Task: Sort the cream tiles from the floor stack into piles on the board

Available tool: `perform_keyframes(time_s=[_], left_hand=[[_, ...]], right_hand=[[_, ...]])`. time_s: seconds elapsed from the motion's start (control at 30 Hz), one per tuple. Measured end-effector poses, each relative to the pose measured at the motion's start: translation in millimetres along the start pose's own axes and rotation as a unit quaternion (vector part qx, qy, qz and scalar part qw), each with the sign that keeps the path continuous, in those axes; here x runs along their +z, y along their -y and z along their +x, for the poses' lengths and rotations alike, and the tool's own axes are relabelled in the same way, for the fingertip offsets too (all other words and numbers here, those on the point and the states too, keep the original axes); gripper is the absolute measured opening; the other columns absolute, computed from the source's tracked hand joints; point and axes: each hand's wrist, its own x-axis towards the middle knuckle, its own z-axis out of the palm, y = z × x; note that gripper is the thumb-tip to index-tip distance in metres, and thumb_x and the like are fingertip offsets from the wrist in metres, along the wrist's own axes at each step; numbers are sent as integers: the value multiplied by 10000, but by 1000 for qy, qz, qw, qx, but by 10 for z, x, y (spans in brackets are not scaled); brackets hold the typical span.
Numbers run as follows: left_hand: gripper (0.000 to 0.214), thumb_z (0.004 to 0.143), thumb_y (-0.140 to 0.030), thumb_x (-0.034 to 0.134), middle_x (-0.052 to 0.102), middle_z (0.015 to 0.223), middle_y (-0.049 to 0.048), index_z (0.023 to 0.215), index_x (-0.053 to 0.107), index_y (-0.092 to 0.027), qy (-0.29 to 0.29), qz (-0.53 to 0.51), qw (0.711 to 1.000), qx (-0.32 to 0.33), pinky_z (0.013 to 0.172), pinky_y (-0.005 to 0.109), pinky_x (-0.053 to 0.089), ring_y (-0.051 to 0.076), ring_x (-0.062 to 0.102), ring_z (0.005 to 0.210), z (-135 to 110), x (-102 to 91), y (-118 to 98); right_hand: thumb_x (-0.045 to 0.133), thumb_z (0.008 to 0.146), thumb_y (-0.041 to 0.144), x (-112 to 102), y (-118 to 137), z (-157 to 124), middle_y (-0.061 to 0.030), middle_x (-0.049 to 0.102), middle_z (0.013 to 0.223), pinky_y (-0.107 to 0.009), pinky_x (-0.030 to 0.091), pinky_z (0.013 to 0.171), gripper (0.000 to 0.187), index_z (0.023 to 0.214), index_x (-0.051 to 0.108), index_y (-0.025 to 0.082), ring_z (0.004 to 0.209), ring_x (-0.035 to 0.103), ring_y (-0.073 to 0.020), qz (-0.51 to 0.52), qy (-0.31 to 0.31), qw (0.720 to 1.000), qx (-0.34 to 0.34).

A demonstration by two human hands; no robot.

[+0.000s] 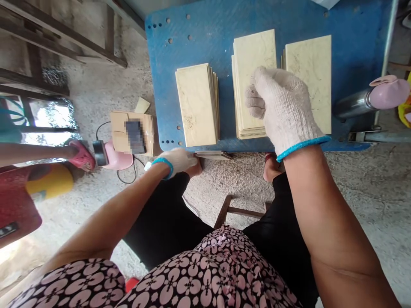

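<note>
Both my hands wear white knit gloves with blue cuffs. My left hand (180,162) is low at the table's front edge, its fingers closed at the left end of several thin boards (213,155) seen nearly edge-on. My right hand (282,100) hovers over or rests on the middle stack of cream-coloured boards (255,51), covering its lower right part. Its fingers are curled in with the thumb pressed to them; whatever they may hold is hidden. To the left lies a shorter stack of cream boards (196,105), and to the right another stack (310,64), partly behind my right hand.
The stacks lie on a blue table (199,47) with small holes. A steel flask with a pink lid (356,100) is at its right edge. Left on the floor are a cardboard box (118,128) and a pink object with a cable (118,156). Another person's foot (81,155) is farther left.
</note>
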Motion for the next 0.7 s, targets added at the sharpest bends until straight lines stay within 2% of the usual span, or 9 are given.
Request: perform_keyframes(time_s=[0.07,0.13,0.27,0.4,0.53,0.7], left_hand=[[394,870,-480,455,712,898,92,922,741,-213,25,39,999,14,754,330,491,269,664,857,-56,91,-97],[414,876,-428,409,706,1008,127,1054,706,-199,24,60,998,19,764,343,496,291,665,934,-101,151,-172],[478,819,-405,497,681,1101,204,1186,605,-119,4,49,999,-5,790,384,511,334,655,1012,-91,306,-270],[584,829,-394,523,619,1226,266,1300,473,-53,-9,11,1000,-24,881,385,497,341,609,1152,11,505,-312],[615,823,-369,545,609,1217,274,1320,422,-30,-3,-20,999,-41,906,365,487,329,595,1187,89,579,-308],[578,836,-374,548,627,1198,255,1305,465,-47,-5,-11,1000,-29,897,376,497,334,616,1150,117,598,-240]], right_hand=[[721,825,468,5,20,-22,4,555,651,-242,409,476,367,662,488,237,587,527,-136,2,-1,1000,-9],[709,841,445,6,38,-37,8,534,629,-235,381,460,383,640,462,232,564,497,-123,7,2,1000,-21],[684,868,399,-1,61,-51,9,523,629,-227,375,463,363,650,455,221,556,478,-109,17,5,1000,-15],[649,900,400,-21,61,-45,20,492,604,-224,335,459,349,677,452,217,547,444,-101,12,21,999,-38],[617,924,385,-23,58,-40,27,447,568,-237,296,448,390,638,408,223,530,406,-105,10,36,997,-64],[628,918,336,38,75,-63,19,494,614,-230,336,460,331,658,474,203,547,447,-100,22,23,999,-30]])
